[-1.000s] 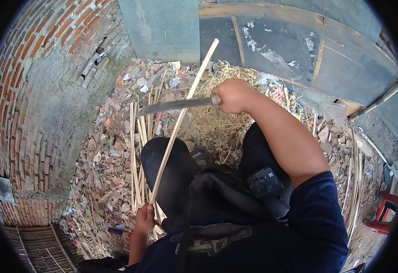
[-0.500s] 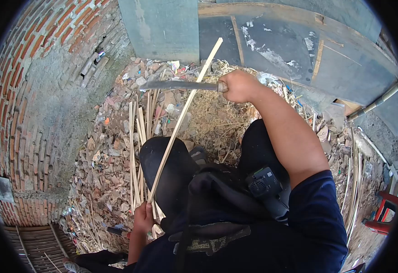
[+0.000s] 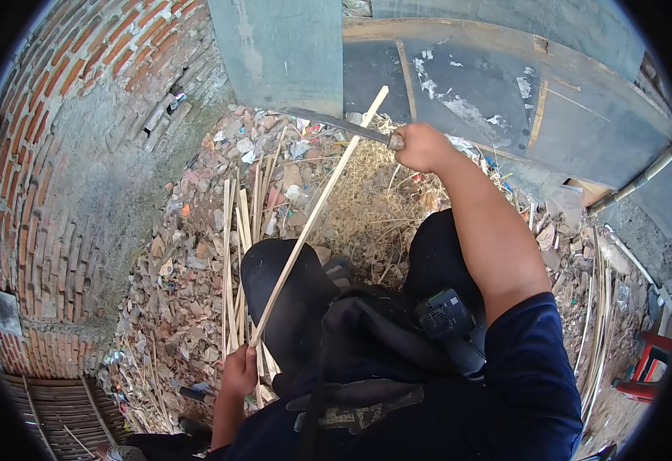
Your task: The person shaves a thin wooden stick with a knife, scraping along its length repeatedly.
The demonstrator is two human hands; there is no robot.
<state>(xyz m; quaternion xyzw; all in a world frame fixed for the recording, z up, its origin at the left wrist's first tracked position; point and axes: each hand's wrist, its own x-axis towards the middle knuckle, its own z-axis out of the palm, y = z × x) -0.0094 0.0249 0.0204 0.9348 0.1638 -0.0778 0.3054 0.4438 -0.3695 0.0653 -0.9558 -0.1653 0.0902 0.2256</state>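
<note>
My left hand (image 3: 237, 372) is closed round the lower end of a long pale wooden strip (image 3: 305, 230), which slants up and to the right across my knee. My right hand (image 3: 422, 147) grips the handle of a long machete (image 3: 336, 123). Its blade points left and crosses the strip near the upper end. Whether blade and strip touch, I cannot tell. Beside my left knee lie several more pale strips (image 3: 230, 269) on the rubble.
A brick wall (image 3: 51, 177) rises on the left, and grey panels (image 3: 459, 84) stand ahead. Broken rubble (image 3: 182, 292) covers the ground, with straw-like shavings (image 3: 366, 184) between my feet. More thin strips (image 3: 598, 315) and a red object (image 3: 645, 369) are at the right.
The blade has moved up along the strip, and its tip has swung upward. My right hand has shifted slightly to the right. The strip's upper end has moved right and a little down.
</note>
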